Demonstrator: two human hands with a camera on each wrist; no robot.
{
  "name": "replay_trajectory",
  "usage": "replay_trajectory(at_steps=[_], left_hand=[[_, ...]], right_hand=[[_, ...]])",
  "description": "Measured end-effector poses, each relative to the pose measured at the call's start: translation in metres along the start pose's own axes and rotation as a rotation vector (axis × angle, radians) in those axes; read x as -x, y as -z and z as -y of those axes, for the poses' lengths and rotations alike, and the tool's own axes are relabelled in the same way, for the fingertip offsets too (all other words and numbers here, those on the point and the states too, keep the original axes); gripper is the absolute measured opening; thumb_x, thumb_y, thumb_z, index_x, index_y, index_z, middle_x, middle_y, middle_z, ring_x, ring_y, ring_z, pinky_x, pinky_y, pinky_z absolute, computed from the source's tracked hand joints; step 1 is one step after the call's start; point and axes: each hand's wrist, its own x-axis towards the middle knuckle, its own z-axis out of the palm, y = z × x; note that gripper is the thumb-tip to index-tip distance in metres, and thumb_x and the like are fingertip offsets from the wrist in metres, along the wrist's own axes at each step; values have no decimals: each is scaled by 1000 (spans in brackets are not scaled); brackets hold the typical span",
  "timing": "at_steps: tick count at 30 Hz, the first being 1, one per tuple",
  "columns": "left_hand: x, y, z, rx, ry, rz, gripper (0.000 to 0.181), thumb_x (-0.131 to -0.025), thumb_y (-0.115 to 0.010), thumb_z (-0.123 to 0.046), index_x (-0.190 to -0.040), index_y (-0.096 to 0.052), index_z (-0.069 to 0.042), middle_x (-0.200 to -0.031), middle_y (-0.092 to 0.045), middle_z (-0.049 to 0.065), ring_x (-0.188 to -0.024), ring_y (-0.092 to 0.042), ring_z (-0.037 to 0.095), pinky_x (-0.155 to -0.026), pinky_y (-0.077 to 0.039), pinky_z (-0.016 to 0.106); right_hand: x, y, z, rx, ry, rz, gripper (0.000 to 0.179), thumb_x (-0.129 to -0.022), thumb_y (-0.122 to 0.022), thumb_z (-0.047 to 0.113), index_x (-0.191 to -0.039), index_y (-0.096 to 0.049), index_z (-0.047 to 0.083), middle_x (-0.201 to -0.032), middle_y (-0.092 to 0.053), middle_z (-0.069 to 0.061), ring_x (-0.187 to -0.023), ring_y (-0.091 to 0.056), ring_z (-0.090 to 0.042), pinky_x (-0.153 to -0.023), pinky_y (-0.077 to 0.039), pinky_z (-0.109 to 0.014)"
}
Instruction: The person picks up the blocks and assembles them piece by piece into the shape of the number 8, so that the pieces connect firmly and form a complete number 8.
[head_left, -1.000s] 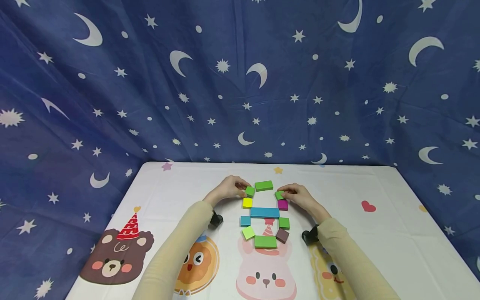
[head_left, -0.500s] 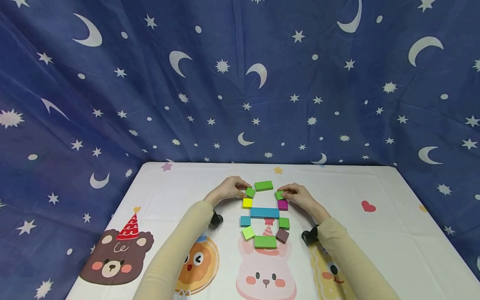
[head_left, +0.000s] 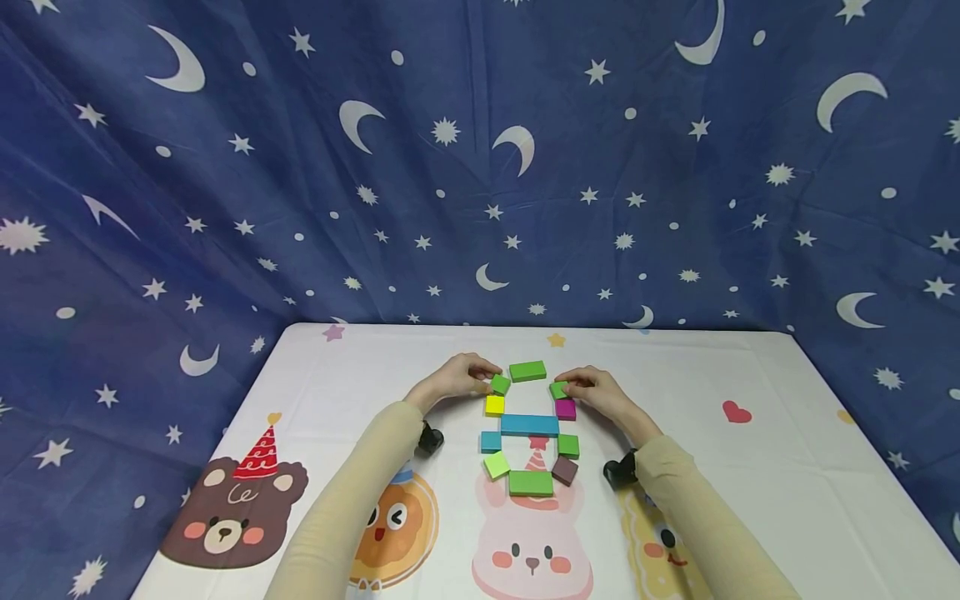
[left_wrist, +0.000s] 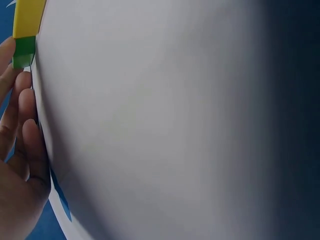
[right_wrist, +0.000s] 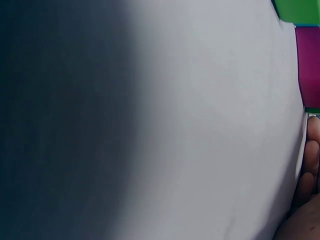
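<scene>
In the head view my left hand pinches a small green block at the upper left of a ring of coloured blocks. The left wrist view has that green block between thumb and finger, touching the yellow block. My right hand pinches another small green block at the upper right, its fingers covering part of it. Just below that lies a magenta block. Between the two hands, slightly farther back, sits a long green block, touched by neither.
A long blue block crosses the ring's middle. Below it lie a short blue block, a green block, a lime block, a brown block and a wide green block. The white tablecloth has printed animals.
</scene>
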Motion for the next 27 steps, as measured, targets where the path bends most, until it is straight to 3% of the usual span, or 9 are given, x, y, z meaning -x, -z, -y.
replay_trajectory(at_steps=[9, 20, 27], left_hand=[[0, -1, -2, 4, 8, -6, 34, -86, -69, -7, -120, -67, -5, -102, -62, 10, -87, -51, 12, -77, -43, 20], [1, 0, -2, -3, 11, 0, 33, -86, -69, -9, -119, -68, -7, -106, -62, 10, -92, -55, 14, -82, -46, 22], [0, 0, -2, -23, 28, -5, 32, -87, -69, -10, -118, -69, -9, -103, -61, 9, -90, -53, 13, -78, -43, 19]], right_hand=[[0, 0, 0, 6, 3, 1, 28, -94, -58, 13, -119, -66, 4, -110, -56, -13, -95, -46, -20, -78, -40, -26], [1, 1, 2, -11, 5, 5, 29, -93, -58, 12, -120, -65, 3, -107, -56, -11, -93, -45, -20, -78, -41, -26], [2, 1, 3, -10, 5, 4, 28, -93, -58, 12, -119, -66, 4, -107, -57, -11, -93, -46, -20, -78, -40, -26]])
